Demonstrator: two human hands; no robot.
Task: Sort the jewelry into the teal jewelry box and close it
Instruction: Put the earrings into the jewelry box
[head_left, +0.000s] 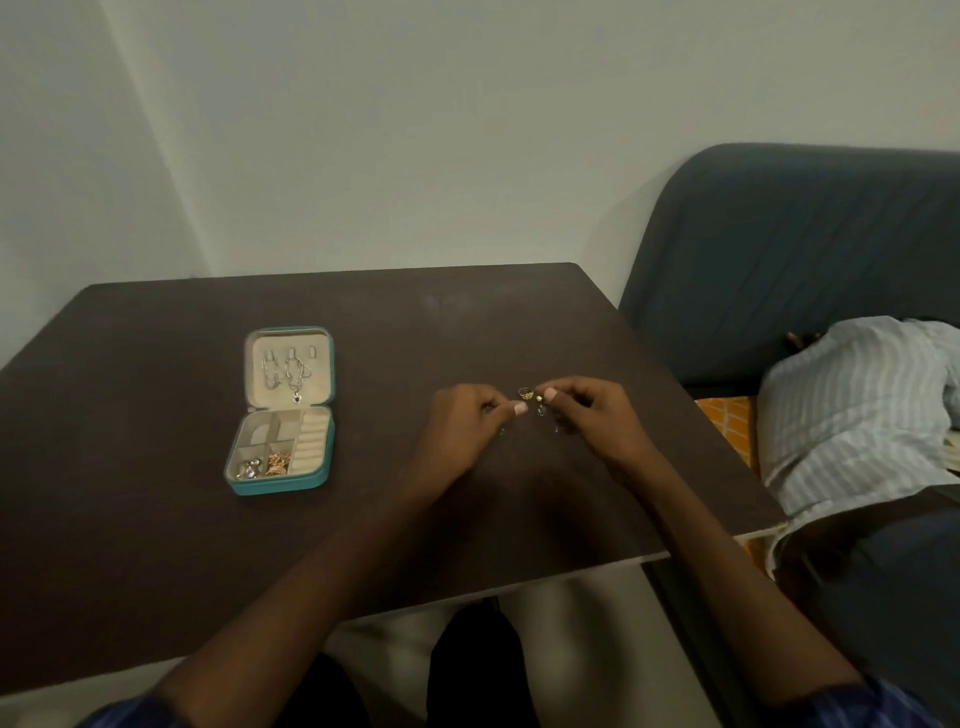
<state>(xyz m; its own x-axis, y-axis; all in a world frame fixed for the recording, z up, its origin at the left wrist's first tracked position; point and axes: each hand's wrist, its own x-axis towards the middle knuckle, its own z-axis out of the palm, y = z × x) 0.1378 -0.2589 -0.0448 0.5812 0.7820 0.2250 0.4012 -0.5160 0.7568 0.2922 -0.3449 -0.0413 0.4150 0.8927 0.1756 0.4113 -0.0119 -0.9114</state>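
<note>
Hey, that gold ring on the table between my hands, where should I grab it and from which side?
Pinch the gold ring by its band, coming straight down from above. It appears to lie on the dark table just beyond both hands' fingertips, with open space above it. The right hand looks nearest, though its fingers seem to be pinching something small already.

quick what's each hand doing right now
Left hand: fingers curled, grip on something tiny; cannot tell what.
Right hand: pinches a small gold piece.
</note>
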